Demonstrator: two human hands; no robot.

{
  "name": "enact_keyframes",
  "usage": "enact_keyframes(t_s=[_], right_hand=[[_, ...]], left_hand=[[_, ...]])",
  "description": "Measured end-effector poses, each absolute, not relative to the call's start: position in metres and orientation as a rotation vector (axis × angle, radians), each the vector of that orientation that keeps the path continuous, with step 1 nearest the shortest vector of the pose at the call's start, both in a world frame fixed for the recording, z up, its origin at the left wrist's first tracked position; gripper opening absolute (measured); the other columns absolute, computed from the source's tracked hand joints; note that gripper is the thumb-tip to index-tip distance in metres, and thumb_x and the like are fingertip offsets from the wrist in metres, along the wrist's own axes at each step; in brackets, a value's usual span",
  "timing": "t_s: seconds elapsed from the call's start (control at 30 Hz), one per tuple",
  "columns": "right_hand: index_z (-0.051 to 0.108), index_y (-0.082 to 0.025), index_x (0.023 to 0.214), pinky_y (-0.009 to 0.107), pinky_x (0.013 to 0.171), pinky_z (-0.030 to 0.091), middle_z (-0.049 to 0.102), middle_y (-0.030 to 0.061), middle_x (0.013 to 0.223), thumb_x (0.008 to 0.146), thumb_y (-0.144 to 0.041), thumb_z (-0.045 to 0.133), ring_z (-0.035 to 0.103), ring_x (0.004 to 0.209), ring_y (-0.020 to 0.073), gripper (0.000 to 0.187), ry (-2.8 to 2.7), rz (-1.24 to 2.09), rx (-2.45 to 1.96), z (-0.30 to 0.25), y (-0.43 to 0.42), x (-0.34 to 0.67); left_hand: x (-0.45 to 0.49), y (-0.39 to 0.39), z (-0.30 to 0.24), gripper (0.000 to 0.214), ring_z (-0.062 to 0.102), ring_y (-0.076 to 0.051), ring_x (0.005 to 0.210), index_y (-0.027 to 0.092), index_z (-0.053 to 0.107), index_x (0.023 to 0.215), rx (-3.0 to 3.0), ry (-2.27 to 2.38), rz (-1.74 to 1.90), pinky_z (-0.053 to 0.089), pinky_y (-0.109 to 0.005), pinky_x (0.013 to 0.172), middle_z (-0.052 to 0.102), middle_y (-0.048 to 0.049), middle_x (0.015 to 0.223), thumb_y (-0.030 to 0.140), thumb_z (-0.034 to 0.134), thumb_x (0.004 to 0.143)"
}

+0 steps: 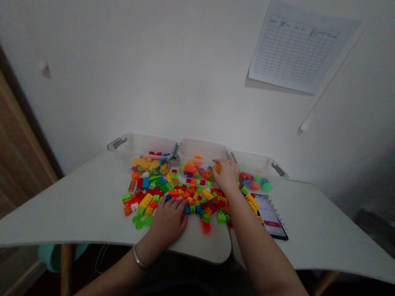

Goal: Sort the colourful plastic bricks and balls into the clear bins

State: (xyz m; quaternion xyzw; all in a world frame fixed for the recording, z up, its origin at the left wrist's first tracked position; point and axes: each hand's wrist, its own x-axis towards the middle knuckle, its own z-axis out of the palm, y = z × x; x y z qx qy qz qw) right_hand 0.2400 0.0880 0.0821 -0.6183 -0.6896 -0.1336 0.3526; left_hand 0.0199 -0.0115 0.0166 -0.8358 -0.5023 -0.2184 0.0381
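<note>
A heap of mixed plastic building blocks [179,191] in red, yellow, green, blue and orange spreads over the white table. My left hand [169,218] rests at the heap's near edge, its fingers stretched over the blocks and apart. Over the front wall of the middle clear bin [202,148] reaches my right hand [227,174]. Its thumb and fingers close round a yellow-orange block [218,168], partly hidden by the hand. Orange, green and other coloured pieces lie inside that bin.
The left clear bin [150,143] holds yellow and some red and blue pieces. Rounded red, green and blue pieces are in the right bin [252,159]. A tablet [273,219] lies beside my right forearm. A printed sheet [301,48] hangs on the wall.
</note>
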Motion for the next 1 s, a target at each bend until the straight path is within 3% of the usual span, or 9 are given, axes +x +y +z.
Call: enact_keyframes(t_s=[0.27, 0.43, 0.63, 0.83, 1.0], right_hand=[[0.067, -0.019, 0.111, 0.046, 0.1, 0.037, 0.069, 0.0087, 0.109, 0.082, -0.027, 0.058, 0.057, 0.106, 0.0278, 0.031, -1.802, -0.357, -1.536, 0.078, 0.089, 0.243], [0.063, -0.019, 0.111, 0.05, 0.109, 0.03, 0.067, 0.008, 0.116, 0.082, -0.026, 0.055, 0.057, 0.111, 0.0255, 0.031, -1.737, -0.334, -1.328, 0.074, 0.082, 0.243], [0.063, -0.018, 0.103, 0.043, 0.098, 0.042, 0.068, 0.0099, 0.105, 0.084, -0.027, 0.051, 0.059, 0.103, 0.0238, 0.024, -1.5, -0.402, -1.153, 0.071, 0.056, 0.235], [0.068, -0.021, 0.09, 0.039, 0.092, 0.046, 0.071, 0.0072, 0.097, 0.081, -0.022, 0.055, 0.062, 0.096, 0.0226, 0.015, -1.663, -0.098, -1.259, 0.052, 0.048, 0.23], [0.07, -0.021, 0.094, 0.039, 0.095, 0.045, 0.072, 0.0049, 0.101, 0.077, -0.019, 0.062, 0.062, 0.101, 0.0229, 0.019, -1.922, 0.09, -1.434, 0.034, 0.051, 0.223]], left_hand=[[0.02, -0.012, 0.017, 0.044, 0.058, -0.027, 0.114, 0.018, 0.058, 0.127, -2.555, -1.549, -0.669, 0.029, -0.053, 0.112, 0.066, -0.01, 0.122, 0.028, 0.05, 0.085], [0.02, -0.011, 0.017, 0.043, 0.059, -0.027, 0.113, 0.018, 0.059, 0.126, -2.545, -1.553, -0.681, 0.03, -0.053, 0.112, 0.067, -0.0098, 0.122, 0.028, 0.052, 0.085], [0.02, -0.012, 0.017, 0.042, 0.059, -0.028, 0.113, 0.018, 0.06, 0.125, -2.543, -1.536, -0.677, 0.03, -0.053, 0.111, 0.067, -0.0102, 0.121, 0.028, 0.051, 0.085], [0.021, -0.012, 0.017, 0.042, 0.059, -0.028, 0.113, 0.017, 0.06, 0.124, -2.538, -1.53, -0.691, 0.029, -0.053, 0.112, 0.067, -0.0103, 0.12, 0.028, 0.052, 0.085], [0.021, -0.011, 0.017, 0.042, 0.059, -0.028, 0.113, 0.017, 0.06, 0.125, -2.548, -1.532, -0.688, 0.029, -0.053, 0.112, 0.067, -0.0105, 0.121, 0.028, 0.05, 0.085]])
